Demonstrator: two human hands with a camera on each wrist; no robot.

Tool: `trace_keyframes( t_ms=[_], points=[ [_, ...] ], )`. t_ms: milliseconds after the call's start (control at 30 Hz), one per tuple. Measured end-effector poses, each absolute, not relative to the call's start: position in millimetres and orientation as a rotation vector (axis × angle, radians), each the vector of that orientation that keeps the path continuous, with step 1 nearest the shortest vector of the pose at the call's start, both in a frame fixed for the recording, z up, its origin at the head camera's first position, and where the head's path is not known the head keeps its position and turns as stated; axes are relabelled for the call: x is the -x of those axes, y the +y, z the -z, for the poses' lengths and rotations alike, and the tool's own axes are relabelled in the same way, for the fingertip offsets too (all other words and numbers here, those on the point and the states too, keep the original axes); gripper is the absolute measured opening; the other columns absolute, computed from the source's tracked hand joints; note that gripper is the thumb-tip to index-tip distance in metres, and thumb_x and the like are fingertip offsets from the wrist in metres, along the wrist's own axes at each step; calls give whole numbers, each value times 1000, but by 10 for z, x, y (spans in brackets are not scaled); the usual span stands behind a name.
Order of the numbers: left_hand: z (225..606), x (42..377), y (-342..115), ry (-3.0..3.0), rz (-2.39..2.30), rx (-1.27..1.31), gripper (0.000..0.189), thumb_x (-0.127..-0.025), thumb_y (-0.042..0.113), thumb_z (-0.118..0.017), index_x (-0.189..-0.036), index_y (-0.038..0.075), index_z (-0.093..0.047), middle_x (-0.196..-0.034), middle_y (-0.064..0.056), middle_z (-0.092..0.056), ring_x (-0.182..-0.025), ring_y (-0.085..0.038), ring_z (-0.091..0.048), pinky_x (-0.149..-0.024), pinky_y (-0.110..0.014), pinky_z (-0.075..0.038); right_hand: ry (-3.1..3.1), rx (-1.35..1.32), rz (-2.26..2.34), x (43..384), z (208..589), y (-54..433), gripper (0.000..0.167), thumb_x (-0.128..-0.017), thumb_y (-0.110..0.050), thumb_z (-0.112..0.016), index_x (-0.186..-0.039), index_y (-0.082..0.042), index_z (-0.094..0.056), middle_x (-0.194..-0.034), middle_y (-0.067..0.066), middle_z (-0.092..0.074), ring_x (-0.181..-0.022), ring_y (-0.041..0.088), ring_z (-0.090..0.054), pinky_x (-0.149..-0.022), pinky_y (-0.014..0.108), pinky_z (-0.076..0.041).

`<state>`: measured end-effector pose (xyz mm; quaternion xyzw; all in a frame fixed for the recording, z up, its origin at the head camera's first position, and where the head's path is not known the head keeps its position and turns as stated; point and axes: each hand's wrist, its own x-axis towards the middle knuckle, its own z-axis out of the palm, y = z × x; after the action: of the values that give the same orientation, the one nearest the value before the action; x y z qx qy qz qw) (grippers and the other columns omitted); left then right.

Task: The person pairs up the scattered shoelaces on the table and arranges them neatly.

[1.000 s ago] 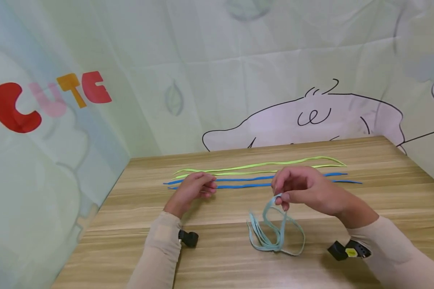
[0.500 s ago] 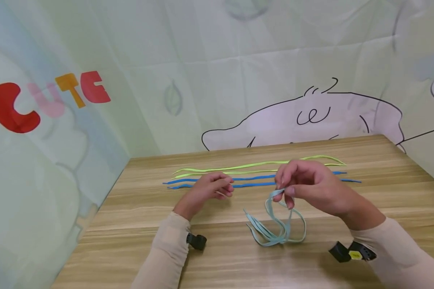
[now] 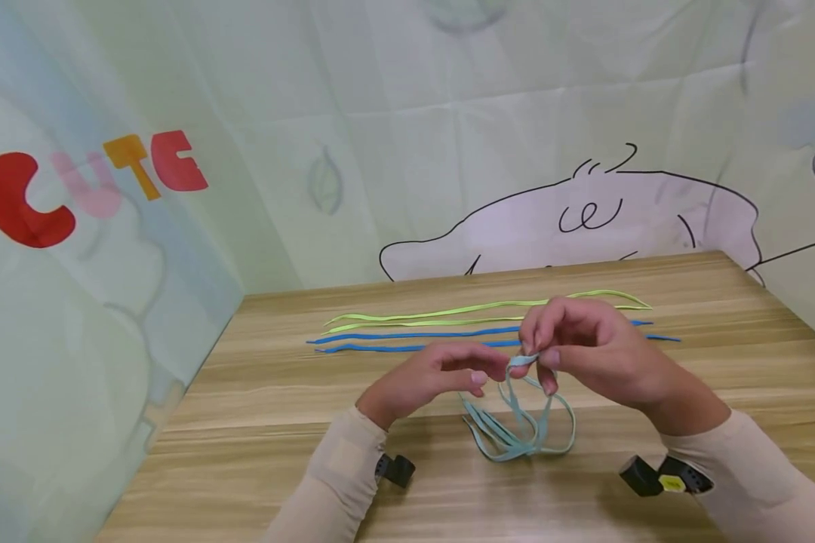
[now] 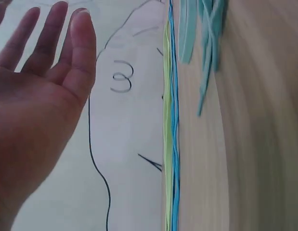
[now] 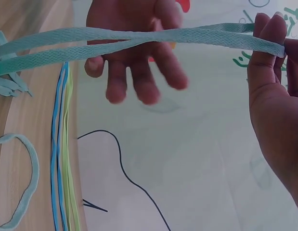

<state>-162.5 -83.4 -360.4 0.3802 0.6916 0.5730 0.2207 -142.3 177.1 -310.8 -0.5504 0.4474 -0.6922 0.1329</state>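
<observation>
A light teal shoelace [image 3: 516, 453], tied in a loose bundle, hangs from my right hand [image 3: 594, 347]. Thumb and fingertips of that hand pinch its upper loop; in the right wrist view the shoelace [image 5: 187, 36] runs taut from them to the bundle. My left hand [image 3: 435, 373] is close beside the pinched part, thumb and fingers apart, holding nothing. Whether its fingertips touch the shoelace I cannot tell. Seen from the left wrist, the left hand [image 4: 38, 106] has its fingers extended, and loose shoelace ends [image 4: 206, 57] dangle to the right.
Two blue shoelaces [image 3: 380, 335] and yellow-green shoelaces [image 3: 448, 311] lie stretched lengthwise across the back of the wooden table [image 3: 244, 452]. Behind the table hangs a printed cloth backdrop [image 3: 407, 151]. Both wrists carry small black cameras [image 3: 401, 470].
My left hand has moved right, from over the blue shoelaces to beside the teal shoelace. The right hand, still pinching it, has shifted slightly up and right.
</observation>
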Motion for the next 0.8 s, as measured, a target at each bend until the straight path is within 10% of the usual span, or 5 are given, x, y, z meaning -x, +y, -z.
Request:
trace_keyframes(
  t_ms=[500, 800],
  points=[
    [3524, 1501, -750, 1661, -1710, -1230, 24, -102, 12, -49, -110, -7, -61, -112, -27, -66, -108, -29, -65, -98, -53, -48, 1280, 1578, 2070, 1427, 3128, 1777, 37, -89, 29, -30, -104, 5, -55, -111, 14, -57, -102, 31, -66, -78, 37, -58],
    [3522, 1501, -772, 1611, -1723, -1183, 32, -102, 16, -50, -112, -15, -56, -98, -9, -68, -94, -22, -68, -95, -56, -49, 1283, 1467, 2135, 1390, 3112, 1782, 40, -90, 27, -30, -106, 2, -56, -111, 13, -55, -103, 29, -67, -92, 43, -54]
  ],
)
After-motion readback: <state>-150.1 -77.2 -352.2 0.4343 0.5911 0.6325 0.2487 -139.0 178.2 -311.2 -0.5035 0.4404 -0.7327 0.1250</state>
